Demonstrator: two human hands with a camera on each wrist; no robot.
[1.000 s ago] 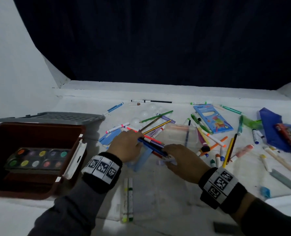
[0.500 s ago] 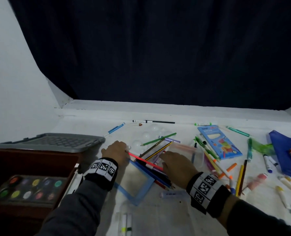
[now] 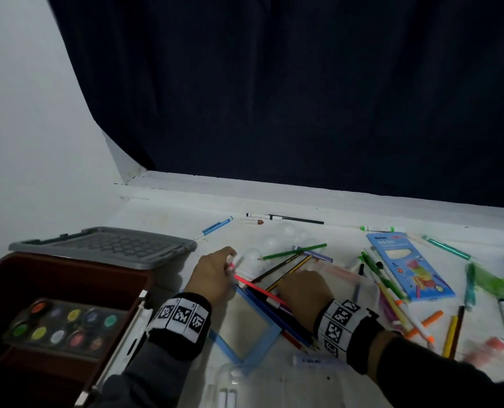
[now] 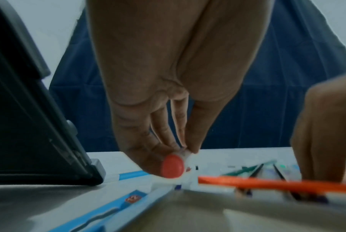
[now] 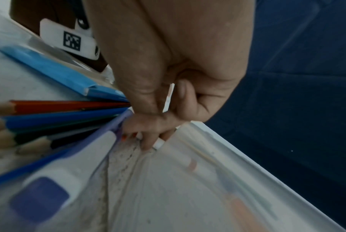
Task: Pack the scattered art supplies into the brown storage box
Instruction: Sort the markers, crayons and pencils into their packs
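Backdrop: dark curtain is hung behind a white surface (image 3: pixel 168 219) strewn with pens and pencils.
Box: the brown storage box (image 3: pixel 68 278) is set at the surface's left edge, lid off, a paint palette (image 3: pixel 62 325) already inside.
Supplies: the colored pencils (image 3: pixel 286 322) and markers are judged light, stiff and apt to roll; a bundle is best taken mid-shaft.
Left grip: by the left hand (image 3: pixel 212 275), a red-capped marker (image 4: pixel 172 166) is pinched at its capped end between thumb and fingertips, beside a blue frame (image 3: pixel 245 334).
Right grip: the right hand (image 3: pixel 302 290) is curled down over the fanned pencils; a thin white piece is seen between its fingers (image 5: pixel 148 138), but a firm clamp cannot be told.
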